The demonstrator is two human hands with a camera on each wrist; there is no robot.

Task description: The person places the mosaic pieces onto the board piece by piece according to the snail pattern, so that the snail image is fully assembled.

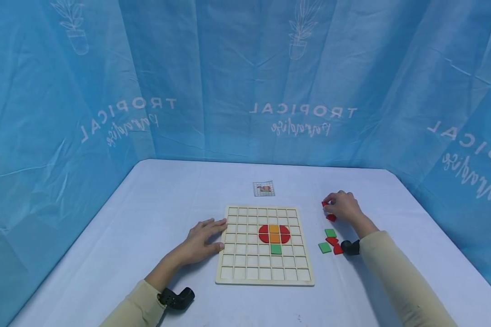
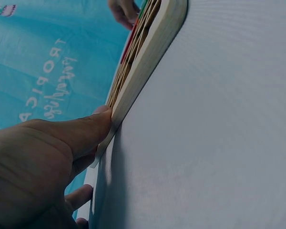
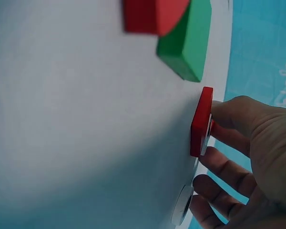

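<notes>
A pale wooden grid board (image 1: 245,274) lies on the white table. Red rounded tiles (image 1: 284,234) flank two orange square tiles (image 1: 274,228), with a green square tile (image 1: 276,249) just below. My left hand (image 1: 202,240) rests spread at the board's left side, its thumb touching the frame's edge in the left wrist view. To the board's right, my right hand (image 1: 343,206) pinches a red tile (image 1: 324,204) between thumb and fingertips. Another red tile (image 1: 331,218) lies beside that thumb. Beneath the fingers, the right wrist view shows a white-faced round-edged piece (image 3: 182,205).
Loose green tiles (image 1: 325,247) and red tiles (image 1: 338,249) lie scattered near the right wrist. A small card (image 1: 263,188) with a printed picture on a grid lies behind the board. Blue printed curtains (image 1: 245,81) surround the table. Black wrist cameras (image 1: 177,299) are on both wrists.
</notes>
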